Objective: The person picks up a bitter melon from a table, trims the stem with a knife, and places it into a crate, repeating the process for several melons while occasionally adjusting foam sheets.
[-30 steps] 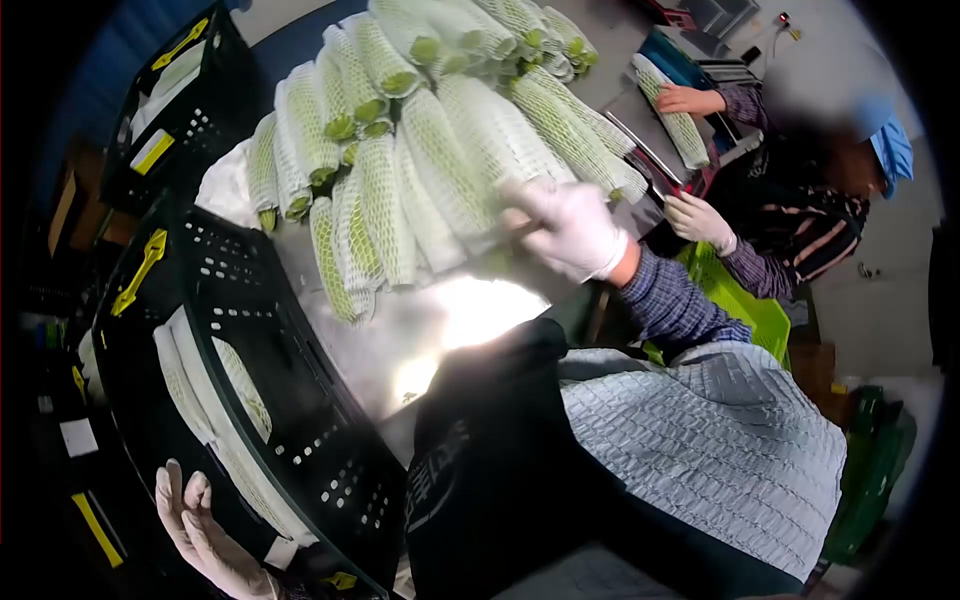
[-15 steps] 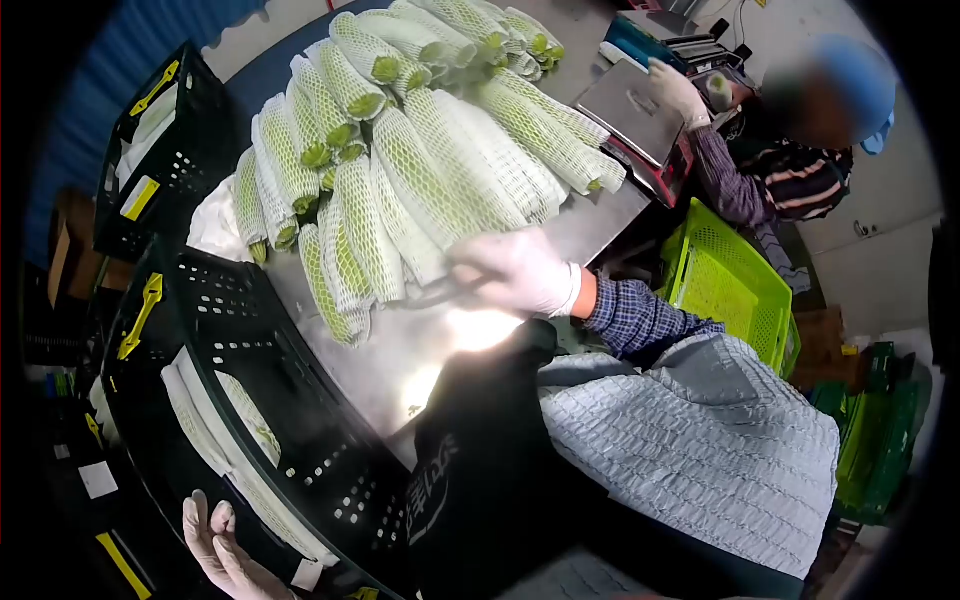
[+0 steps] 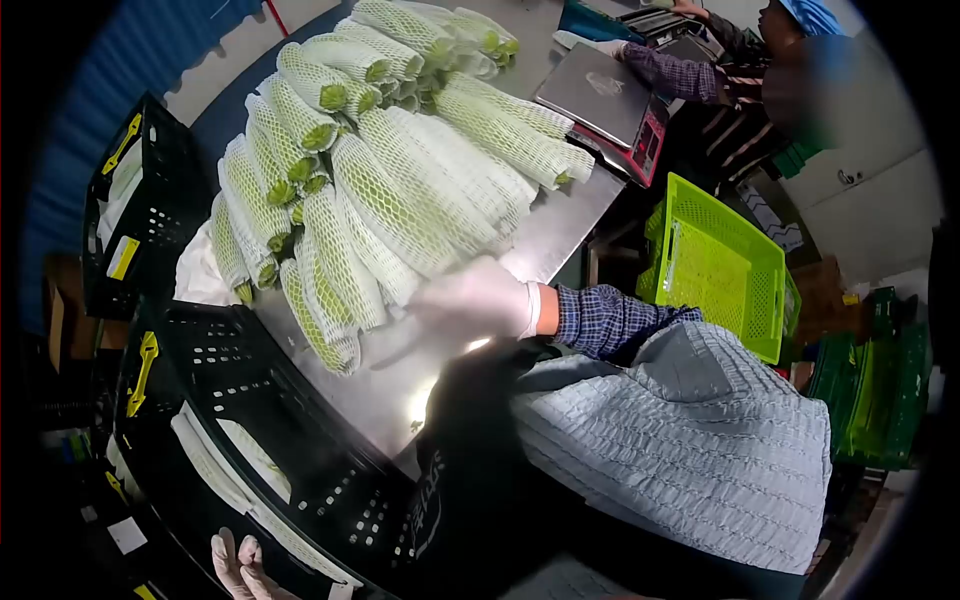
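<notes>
My right hand (image 3: pixel 478 298), in a white glove, is smeared by motion at the near ends of a pile of long green vegetables (image 3: pixel 385 205) in white foam-net sleeves. The pile lies on a metal tabletop (image 3: pixel 575 220). What the fingers hold, if anything, I cannot tell. At the bottom left, my gloved left hand (image 3: pixel 240 568) has its fingers stretched upward beside a black crate (image 3: pixel 265 385); the frame edge cuts off the rest of it. White-sleeved pieces (image 3: pixel 215 465) lie inside that crate.
Another black crate (image 3: pixel 150 225) stands farther back on the left. A scale (image 3: pixel 605 105) sits at the table's far right, where a co-worker in a blue cap (image 3: pixel 812 17) reaches past it. A bright green crate (image 3: pixel 720 260) is to the right.
My view has shifted, and the pile now appears farther left. My right hand is more blurred, still by the sleeved ends. The co-worker's hand has moved off the scale's near side.
</notes>
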A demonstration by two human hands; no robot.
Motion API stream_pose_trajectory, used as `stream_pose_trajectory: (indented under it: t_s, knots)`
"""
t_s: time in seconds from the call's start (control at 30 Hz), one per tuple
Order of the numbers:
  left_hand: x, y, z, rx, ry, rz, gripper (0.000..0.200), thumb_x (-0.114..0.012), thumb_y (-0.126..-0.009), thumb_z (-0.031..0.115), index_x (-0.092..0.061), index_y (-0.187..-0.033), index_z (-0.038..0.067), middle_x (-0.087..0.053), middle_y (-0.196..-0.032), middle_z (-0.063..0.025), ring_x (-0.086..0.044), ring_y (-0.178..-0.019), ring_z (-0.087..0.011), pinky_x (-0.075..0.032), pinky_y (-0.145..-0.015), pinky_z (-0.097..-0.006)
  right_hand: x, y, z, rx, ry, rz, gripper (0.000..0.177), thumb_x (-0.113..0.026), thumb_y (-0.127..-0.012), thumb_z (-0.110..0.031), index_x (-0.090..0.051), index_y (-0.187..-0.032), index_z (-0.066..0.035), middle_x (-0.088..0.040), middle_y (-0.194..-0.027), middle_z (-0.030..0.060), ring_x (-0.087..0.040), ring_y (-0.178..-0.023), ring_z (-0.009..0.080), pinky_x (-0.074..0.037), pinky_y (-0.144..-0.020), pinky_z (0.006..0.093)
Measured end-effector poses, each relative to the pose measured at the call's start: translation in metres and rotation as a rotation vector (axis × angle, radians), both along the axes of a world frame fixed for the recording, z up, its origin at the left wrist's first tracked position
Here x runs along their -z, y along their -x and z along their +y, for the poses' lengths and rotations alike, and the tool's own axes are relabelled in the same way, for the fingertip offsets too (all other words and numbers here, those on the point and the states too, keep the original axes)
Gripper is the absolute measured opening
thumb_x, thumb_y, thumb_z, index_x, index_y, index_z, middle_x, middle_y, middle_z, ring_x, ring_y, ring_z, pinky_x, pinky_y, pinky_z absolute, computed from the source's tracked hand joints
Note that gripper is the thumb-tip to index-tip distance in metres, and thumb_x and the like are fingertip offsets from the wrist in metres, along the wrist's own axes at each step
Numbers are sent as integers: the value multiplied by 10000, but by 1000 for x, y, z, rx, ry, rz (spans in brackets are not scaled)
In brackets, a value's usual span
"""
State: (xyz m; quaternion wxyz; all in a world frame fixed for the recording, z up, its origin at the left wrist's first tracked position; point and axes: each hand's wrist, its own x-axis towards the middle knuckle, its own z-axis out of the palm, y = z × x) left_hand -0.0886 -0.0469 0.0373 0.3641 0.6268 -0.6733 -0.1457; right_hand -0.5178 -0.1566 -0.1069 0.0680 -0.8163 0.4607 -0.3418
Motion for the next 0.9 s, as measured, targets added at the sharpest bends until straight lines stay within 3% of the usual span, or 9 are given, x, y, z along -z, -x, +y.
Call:
stream_pose_trajectory:
  t_s: [0.17,0.2,0.23,0.33,0.37,0.43,0.67,0.83,0.9]
  knots:
    - [16,-17,-2,-117,-137,414,485,-476,-1008,219,-439,-1410,-51,-511,-1399,-213,-614,-1105,-210,-438,-1034,-326,16,-3,7,-135,-204,-191,279,-677,-803,-166,-655,-1071,-94,-682,-843,115,-670,-697,309,-536,-621,412]
    - [-1,19,-11,-237,-154,452,487,-513,-982,205,-461,-1385,-62,-525,-1377,-216,-614,-1095,-218,-445,-1018,-331,16,-8,6,-175,-273,-243,377,-693,-797,-153,-657,-1166,-83,-693,-895,148,-679,-726,322,-549,-671,412]
    - [-7,26,-16,-320,-157,405,484,-534,-969,193,-473,-1372,-67,-544,-1356,-205,-615,-1091,-217,-449,-1012,-333,1,-7,4,-173,-473,-76,404,-715,-840,-183,-646,-1220,-66,-709,-1001,143,-709,-869,218,-551,-753,330]
    - [-15,-1,-19,-323,-125,497,390,-636,-921,57,-548,-1287,-43,-612,-1228,-118,-591,-1124,-185,-456,-988,-291,-41,-33,-7,-236,-559,-195,431,-708,-809,-129,-638,-1226,-44,-635,-852,82,-608,-702,187,-495,-657,304]
    - [-11,-18,-9,-280,-108,458,412,-601,-954,148,-535,-1318,-33,-621,-1243,-131,-633,-1044,-158,-465,-955,-289,-34,-30,-6,-257,-605,-169,529,-707,-788,-68,-584,-1301,-43,-673,-1024,129,-672,-832,209,-531,-721,306]
    - [-5,-45,-19,-339,-109,496,405,-613,-958,167,-547,-1308,-27,-629,-1217,-122,-644,-1012,-156,-483,-934,-286,-47,-35,-20,-279,-653,-66,553,-679,-785,-9,-530,-1318,-17,-544,-964,89,-582,-786,218,-491,-732,329]
    - [44,-112,-14,-521,-375,509,325,-628,-963,245,-604,-1200,23,-648,-1050,-12,-623,-868,-82,-492,-852,-248,-56,-76,-20,-620,-758,-85,622,-526,-809,124,-475,-1411,-26,-569,-1039,142,-601,-927,245,-487,-832,295]
    - [118,-145,-53,-486,-578,115,426,-702,-897,212,-571,-1237,-8,-653,-1100,-100,-620,-1013,-175,-495,-916,-282,-53,-105,-30,-674,-744,45,536,-546,-849,80,-507,-1375,-14,-607,-882,155,-605,-753,272,-488,-749,313]
    - [122,-145,-76,-552,-542,-60,681,-746,-824,334,-487,-1349,-13,-590,-1292,-216,-592,-1182,-316,-471,-1001,-366,-46,-110,-33,-692,-708,47,504,-571,-854,49,-522,-1352,-2,-597,-823,173,-593,-687,294,-490,-699,318]
